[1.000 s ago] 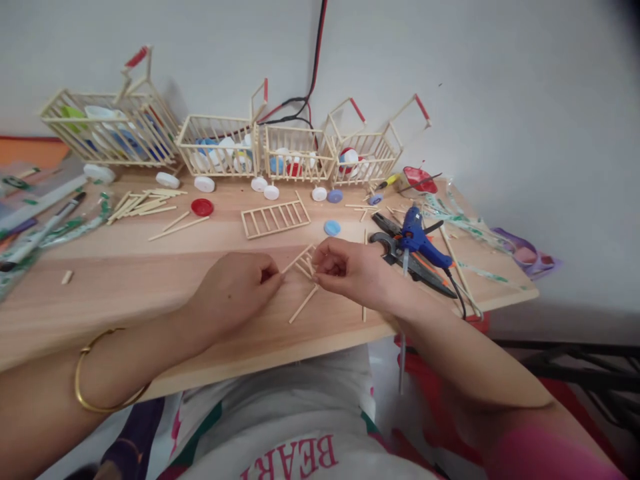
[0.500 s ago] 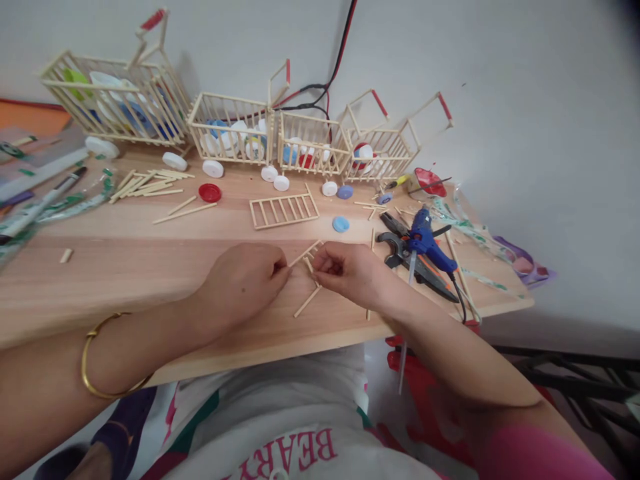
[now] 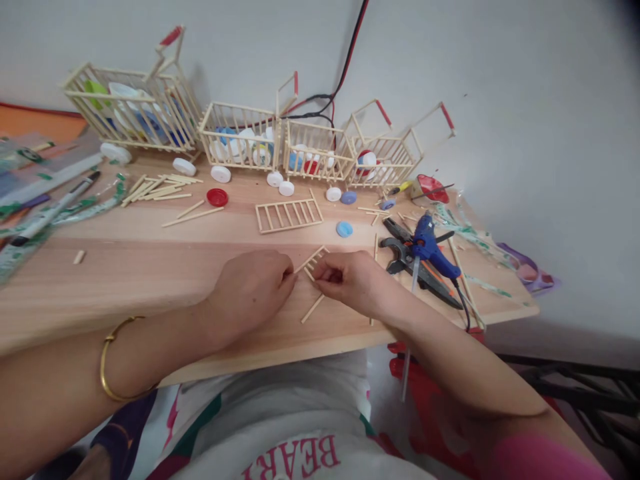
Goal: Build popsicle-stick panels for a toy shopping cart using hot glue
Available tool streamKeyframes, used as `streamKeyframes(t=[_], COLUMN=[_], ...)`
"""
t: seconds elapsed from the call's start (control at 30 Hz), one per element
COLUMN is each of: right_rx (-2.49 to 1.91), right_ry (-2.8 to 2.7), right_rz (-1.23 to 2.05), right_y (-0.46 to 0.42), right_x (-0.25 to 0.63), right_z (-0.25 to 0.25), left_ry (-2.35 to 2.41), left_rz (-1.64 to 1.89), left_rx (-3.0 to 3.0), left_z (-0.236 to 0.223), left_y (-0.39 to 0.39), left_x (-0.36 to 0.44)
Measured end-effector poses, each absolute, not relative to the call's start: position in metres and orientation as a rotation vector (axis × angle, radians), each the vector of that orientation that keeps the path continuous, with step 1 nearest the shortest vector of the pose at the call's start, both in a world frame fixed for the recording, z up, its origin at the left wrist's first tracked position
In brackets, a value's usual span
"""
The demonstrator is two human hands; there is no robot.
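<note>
A small ladder-like frame of thin wooden sticks (image 3: 316, 255) is between my hands, low over the table. My left hand (image 3: 253, 287) is closed in a pinch on the near left end of its long stick. From the right, my right hand (image 3: 350, 279) has thumb and fingers pinched together on a short wooden stick (image 3: 309, 273) at the frame's open side; the fingers cover part of it. A loose stick (image 3: 313, 309) lies on the table just below my right fingers. Behind my hands lies a finished-looking ladder-shaped stick panel (image 3: 290, 216).
Several stick-built carts (image 3: 240, 137) with cap wheels line the wall. A blue glue gun (image 3: 433, 247) rests over black pliers (image 3: 397, 253) at right. A red cap (image 3: 217, 197), a light blue cap (image 3: 345, 229) and a stick pile (image 3: 163, 187) lie behind my hands.
The whole view has shifted slightly, so everything appears a little lower and to the right. Both hands keep their pinches on the small frame and short stick with little movement between them.
</note>
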State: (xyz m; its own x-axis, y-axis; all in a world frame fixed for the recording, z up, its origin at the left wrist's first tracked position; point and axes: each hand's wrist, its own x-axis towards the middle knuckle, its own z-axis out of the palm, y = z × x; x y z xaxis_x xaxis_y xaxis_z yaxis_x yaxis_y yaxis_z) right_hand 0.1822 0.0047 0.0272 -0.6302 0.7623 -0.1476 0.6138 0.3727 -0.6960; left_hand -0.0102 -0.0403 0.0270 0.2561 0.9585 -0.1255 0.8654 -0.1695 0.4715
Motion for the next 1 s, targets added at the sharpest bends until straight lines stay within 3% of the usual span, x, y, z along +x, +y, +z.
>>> streamKeyframes(t=[0.37, 1.0], right_rx=[-1.204, -1.193], right_ry=[-2.518, -2.616], right_rz=[1.029, 0.867], right_y=[0.005, 0.004], right_x=[0.183, 0.18], right_z=[0.029, 0.033], left_ry=[1.598, 1.707], left_rz=[0.545, 0.098], left_rx=[1.898, 2.327], left_z=[0.021, 0.029], left_y=[-0.045, -0.057], left_x=[-0.008, 0.002])
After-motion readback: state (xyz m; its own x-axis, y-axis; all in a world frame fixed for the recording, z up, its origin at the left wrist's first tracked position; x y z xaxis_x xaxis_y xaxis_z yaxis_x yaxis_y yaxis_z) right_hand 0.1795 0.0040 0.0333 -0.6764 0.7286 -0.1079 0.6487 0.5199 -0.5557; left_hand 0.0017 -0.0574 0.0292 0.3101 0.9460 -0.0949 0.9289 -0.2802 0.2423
